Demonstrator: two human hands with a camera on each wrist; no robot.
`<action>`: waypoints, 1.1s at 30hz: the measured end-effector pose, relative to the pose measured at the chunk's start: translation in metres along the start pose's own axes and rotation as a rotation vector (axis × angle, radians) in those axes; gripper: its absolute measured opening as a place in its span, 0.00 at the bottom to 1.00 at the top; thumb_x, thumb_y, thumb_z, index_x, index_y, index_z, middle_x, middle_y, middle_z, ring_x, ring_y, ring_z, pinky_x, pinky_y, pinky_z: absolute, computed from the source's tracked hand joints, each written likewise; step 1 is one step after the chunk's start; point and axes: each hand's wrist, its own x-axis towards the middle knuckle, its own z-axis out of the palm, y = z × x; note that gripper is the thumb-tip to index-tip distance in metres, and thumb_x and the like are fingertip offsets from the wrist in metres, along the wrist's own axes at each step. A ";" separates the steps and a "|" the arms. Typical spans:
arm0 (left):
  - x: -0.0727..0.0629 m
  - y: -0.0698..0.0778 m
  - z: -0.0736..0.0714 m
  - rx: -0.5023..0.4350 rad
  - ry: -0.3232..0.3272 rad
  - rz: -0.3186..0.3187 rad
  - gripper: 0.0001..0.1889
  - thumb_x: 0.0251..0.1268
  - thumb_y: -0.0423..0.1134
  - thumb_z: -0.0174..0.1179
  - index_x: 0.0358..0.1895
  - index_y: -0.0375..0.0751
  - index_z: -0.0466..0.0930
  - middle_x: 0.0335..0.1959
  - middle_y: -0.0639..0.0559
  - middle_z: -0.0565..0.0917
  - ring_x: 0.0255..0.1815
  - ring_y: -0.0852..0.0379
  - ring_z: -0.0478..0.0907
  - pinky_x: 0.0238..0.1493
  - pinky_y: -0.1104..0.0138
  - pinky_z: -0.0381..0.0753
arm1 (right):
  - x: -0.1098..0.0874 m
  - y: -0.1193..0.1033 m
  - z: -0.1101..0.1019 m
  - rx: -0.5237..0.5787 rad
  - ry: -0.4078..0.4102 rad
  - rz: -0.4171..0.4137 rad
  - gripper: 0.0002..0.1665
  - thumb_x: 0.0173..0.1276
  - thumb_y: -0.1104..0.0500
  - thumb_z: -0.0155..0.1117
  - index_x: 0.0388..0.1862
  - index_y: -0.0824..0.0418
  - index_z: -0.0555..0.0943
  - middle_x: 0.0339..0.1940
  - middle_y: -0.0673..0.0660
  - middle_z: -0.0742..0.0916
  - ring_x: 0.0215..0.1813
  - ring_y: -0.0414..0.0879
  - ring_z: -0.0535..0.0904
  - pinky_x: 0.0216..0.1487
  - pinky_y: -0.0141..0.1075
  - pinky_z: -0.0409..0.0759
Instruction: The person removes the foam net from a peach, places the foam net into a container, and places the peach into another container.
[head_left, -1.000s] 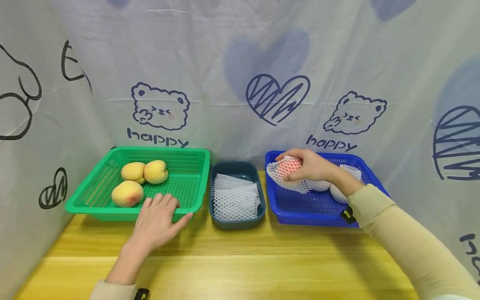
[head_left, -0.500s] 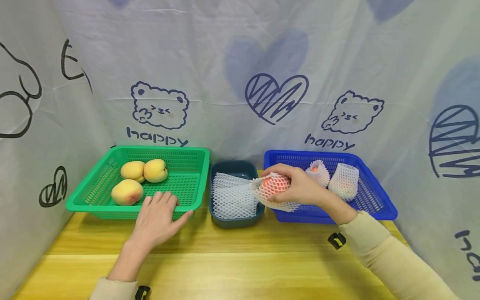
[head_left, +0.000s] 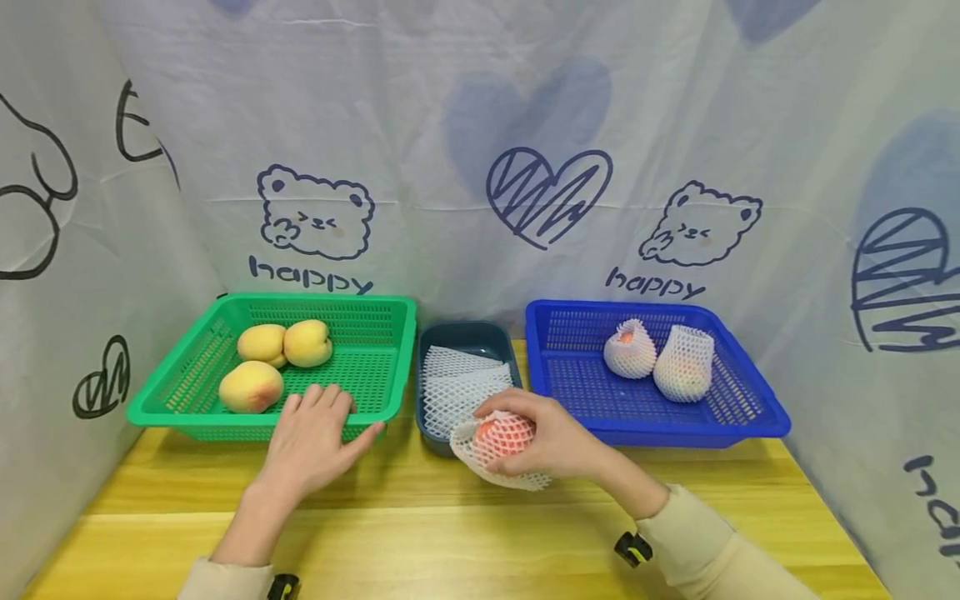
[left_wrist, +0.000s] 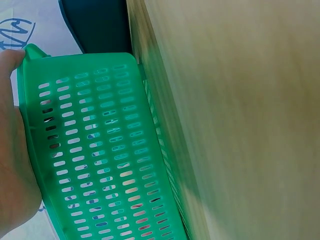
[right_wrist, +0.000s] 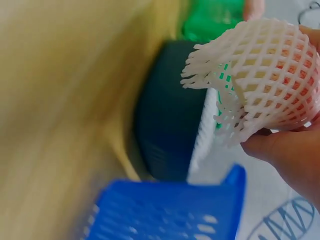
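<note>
My right hand (head_left: 557,440) holds a peach in a white foam net sleeve (head_left: 504,443), over the front right corner of the dark teal bin (head_left: 435,443). In the right wrist view, red and yellow skin shows through the mesh, and the sleeve's loose end hangs free of the fruit. My left hand (head_left: 309,442) rests across the front rim of the green basket (head_left: 191,421), its thumb stretched along the edge. Inside that basket lie three bare yellow peaches (head_left: 252,387). Folded white foam nets (head_left: 461,392) fill much of the teal bin.
At the right stands a blue basket (head_left: 585,400) with two netted fruits (head_left: 684,363) toward its right side. The wooden table (head_left: 420,542) runs along the front. A printed white cloth (head_left: 450,100) hangs close behind the containers.
My right hand has carried the netted peach out of the blue basket, leftward and nearer, to the teal bin's front corner. The left hand stays on the green rim.
</note>
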 end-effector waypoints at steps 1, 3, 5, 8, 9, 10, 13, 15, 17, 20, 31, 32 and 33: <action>0.000 0.000 0.000 -0.002 0.002 0.001 0.25 0.67 0.63 0.62 0.38 0.42 0.78 0.33 0.52 0.73 0.35 0.50 0.65 0.38 0.59 0.60 | -0.001 0.001 0.005 -0.004 -0.014 -0.002 0.34 0.50 0.60 0.84 0.59 0.52 0.85 0.61 0.49 0.84 0.60 0.47 0.78 0.56 0.37 0.82; 0.000 0.000 0.001 -0.004 0.008 0.005 0.25 0.67 0.63 0.62 0.38 0.41 0.78 0.33 0.52 0.73 0.35 0.50 0.65 0.38 0.59 0.60 | -0.003 0.004 0.016 -0.024 -0.045 -0.013 0.34 0.50 0.60 0.84 0.59 0.53 0.85 0.60 0.49 0.85 0.60 0.46 0.79 0.57 0.37 0.82; 0.001 -0.001 0.001 -0.004 0.011 0.007 0.25 0.67 0.63 0.62 0.38 0.41 0.78 0.33 0.52 0.73 0.36 0.50 0.65 0.38 0.59 0.60 | -0.003 0.008 0.025 -0.062 -0.069 -0.020 0.33 0.49 0.59 0.84 0.58 0.53 0.86 0.59 0.48 0.85 0.60 0.44 0.78 0.58 0.36 0.81; 0.002 -0.001 0.001 -0.003 0.007 0.004 0.26 0.67 0.64 0.62 0.38 0.41 0.78 0.33 0.52 0.73 0.36 0.49 0.65 0.38 0.59 0.60 | -0.003 0.013 0.035 -0.132 -0.095 -0.034 0.33 0.48 0.58 0.84 0.57 0.52 0.86 0.58 0.47 0.85 0.58 0.41 0.78 0.57 0.35 0.79; 0.002 -0.001 0.001 -0.001 0.005 0.003 0.26 0.67 0.64 0.62 0.38 0.41 0.78 0.33 0.52 0.73 0.36 0.49 0.65 0.38 0.59 0.60 | -0.004 0.014 0.037 -0.149 -0.104 -0.037 0.34 0.48 0.58 0.84 0.57 0.52 0.86 0.57 0.47 0.85 0.57 0.40 0.78 0.57 0.34 0.79; 0.002 -0.001 0.000 -0.003 0.003 0.002 0.26 0.67 0.64 0.62 0.38 0.41 0.78 0.33 0.52 0.73 0.36 0.49 0.66 0.38 0.59 0.60 | -0.004 0.016 0.040 -0.162 -0.114 -0.040 0.34 0.47 0.57 0.84 0.57 0.52 0.86 0.57 0.47 0.85 0.57 0.40 0.78 0.57 0.34 0.79; 0.002 -0.001 0.000 -0.006 0.002 0.001 0.26 0.67 0.63 0.62 0.38 0.40 0.79 0.33 0.51 0.74 0.36 0.49 0.66 0.38 0.59 0.60 | -0.005 0.019 0.046 -0.178 -0.151 -0.035 0.35 0.47 0.57 0.84 0.58 0.53 0.86 0.58 0.47 0.84 0.57 0.38 0.78 0.58 0.34 0.78; 0.001 -0.001 0.001 -0.005 0.003 0.001 0.26 0.67 0.64 0.62 0.38 0.41 0.79 0.33 0.51 0.74 0.36 0.49 0.67 0.38 0.59 0.60 | -0.006 0.022 0.050 -0.188 -0.176 -0.031 0.35 0.48 0.57 0.85 0.59 0.54 0.86 0.58 0.47 0.84 0.57 0.37 0.78 0.59 0.33 0.77; 0.001 -0.001 0.002 -0.003 0.003 0.002 0.26 0.67 0.64 0.62 0.38 0.41 0.78 0.34 0.51 0.74 0.37 0.49 0.67 0.38 0.59 0.61 | -0.008 0.025 0.053 -0.198 -0.194 -0.020 0.37 0.49 0.55 0.85 0.61 0.54 0.85 0.59 0.47 0.84 0.58 0.37 0.77 0.60 0.33 0.77; 0.001 -0.001 0.003 0.000 0.000 0.000 0.26 0.67 0.64 0.62 0.38 0.41 0.78 0.34 0.51 0.74 0.37 0.49 0.67 0.38 0.59 0.61 | -0.009 0.027 0.057 -0.222 -0.197 -0.017 0.40 0.51 0.52 0.85 0.65 0.54 0.83 0.62 0.47 0.83 0.60 0.38 0.77 0.63 0.34 0.76; 0.000 -0.002 0.004 0.005 0.012 0.006 0.26 0.66 0.65 0.61 0.38 0.42 0.78 0.33 0.53 0.73 0.37 0.49 0.67 0.39 0.58 0.61 | -0.010 0.024 0.061 -0.196 -0.179 -0.002 0.47 0.57 0.45 0.83 0.74 0.54 0.75 0.70 0.50 0.79 0.68 0.43 0.75 0.69 0.41 0.74; 0.000 -0.002 0.004 0.004 0.013 0.005 0.26 0.66 0.65 0.61 0.38 0.42 0.78 0.33 0.53 0.73 0.37 0.49 0.67 0.39 0.58 0.61 | -0.010 0.024 0.061 -0.192 -0.176 0.006 0.47 0.58 0.45 0.83 0.74 0.54 0.75 0.71 0.50 0.79 0.68 0.43 0.75 0.69 0.41 0.74; 0.000 -0.002 0.004 0.004 0.012 0.005 0.26 0.66 0.65 0.61 0.38 0.42 0.78 0.33 0.52 0.73 0.37 0.49 0.66 0.39 0.58 0.61 | -0.010 0.023 0.061 -0.185 -0.173 0.015 0.47 0.58 0.46 0.83 0.75 0.53 0.75 0.71 0.50 0.78 0.69 0.43 0.75 0.69 0.41 0.74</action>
